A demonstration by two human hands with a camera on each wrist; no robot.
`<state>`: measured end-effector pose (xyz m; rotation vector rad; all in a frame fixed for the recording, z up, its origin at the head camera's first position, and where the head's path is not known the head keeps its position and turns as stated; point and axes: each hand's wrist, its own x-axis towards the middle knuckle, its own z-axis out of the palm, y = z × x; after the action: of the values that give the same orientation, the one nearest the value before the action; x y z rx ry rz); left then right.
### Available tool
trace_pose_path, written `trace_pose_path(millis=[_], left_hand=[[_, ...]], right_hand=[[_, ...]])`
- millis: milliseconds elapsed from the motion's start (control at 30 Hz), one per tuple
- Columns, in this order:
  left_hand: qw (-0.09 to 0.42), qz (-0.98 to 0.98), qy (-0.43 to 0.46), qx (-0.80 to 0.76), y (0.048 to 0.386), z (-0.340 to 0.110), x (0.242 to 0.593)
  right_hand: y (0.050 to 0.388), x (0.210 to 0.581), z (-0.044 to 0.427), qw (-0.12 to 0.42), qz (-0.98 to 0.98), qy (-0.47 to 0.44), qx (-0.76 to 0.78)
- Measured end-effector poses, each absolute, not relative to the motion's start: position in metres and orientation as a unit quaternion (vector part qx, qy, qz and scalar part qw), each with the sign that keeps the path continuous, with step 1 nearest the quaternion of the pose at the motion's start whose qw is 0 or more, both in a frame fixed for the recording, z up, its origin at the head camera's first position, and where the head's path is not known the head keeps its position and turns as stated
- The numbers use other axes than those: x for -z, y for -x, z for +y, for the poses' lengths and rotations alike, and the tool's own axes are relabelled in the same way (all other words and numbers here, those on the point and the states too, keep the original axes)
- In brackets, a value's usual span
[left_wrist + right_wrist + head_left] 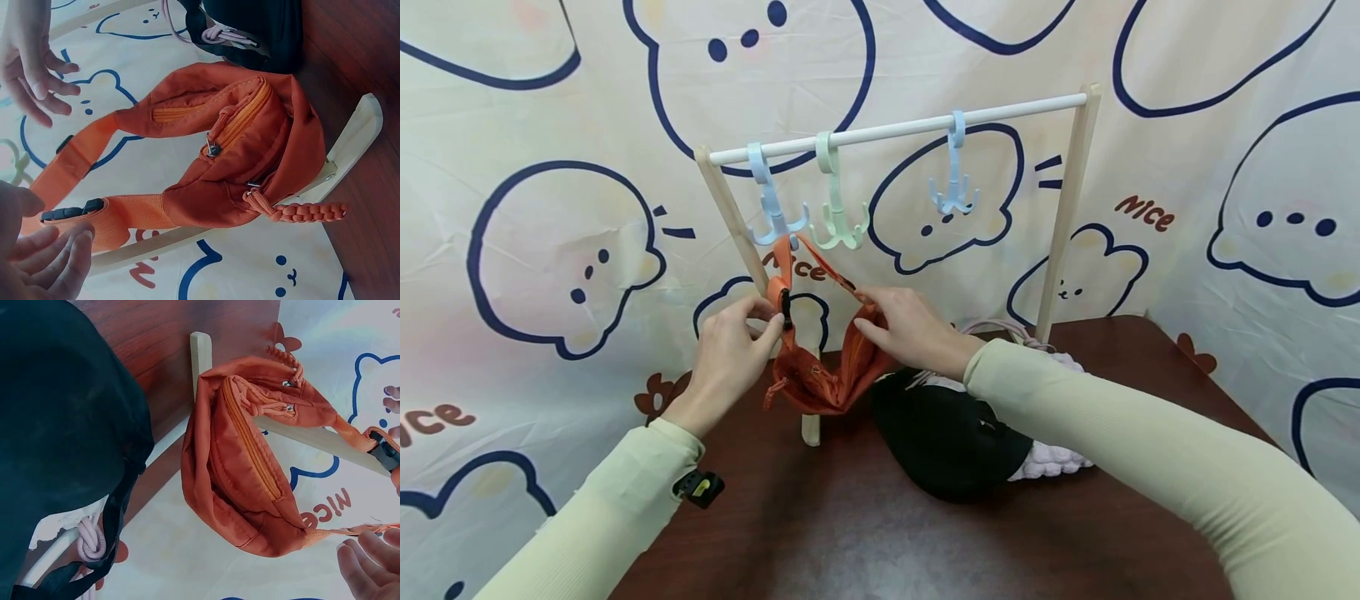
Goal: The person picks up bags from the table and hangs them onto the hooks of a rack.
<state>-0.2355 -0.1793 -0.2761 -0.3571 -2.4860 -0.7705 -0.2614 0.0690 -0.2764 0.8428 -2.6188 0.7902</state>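
An orange waist bag (820,379) hangs by its strap from the left blue hook (775,208). My left hand (730,354) is beside the strap's black buckle (74,211), thumb and fingers loosely bent at the strap's edge; whether they touch it is hard to tell. Near the strap's other side is my right hand (913,329). In the left wrist view its fingers (44,81) look relaxed and apart from the strap. The bag's zipper (247,437) and a braided pull (312,212) show clearly.
The hook hangs on a white rod (895,129) between wooden posts (1070,217). A green hook (837,200) and another blue hook (953,171) hang there too. A black bag (951,437) lies on the brown table (880,533), with a whitish bumpy item (1052,461) beside it.
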Motion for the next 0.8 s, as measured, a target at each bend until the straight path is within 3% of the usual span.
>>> trace_pose_path(millis=[800], left_hand=[[0.237,-0.915,0.149,0.29,0.223,-0.165,0.273]], right_hand=[[0.252,0.282,0.085,0.15,-0.9,-0.298,-0.28]])
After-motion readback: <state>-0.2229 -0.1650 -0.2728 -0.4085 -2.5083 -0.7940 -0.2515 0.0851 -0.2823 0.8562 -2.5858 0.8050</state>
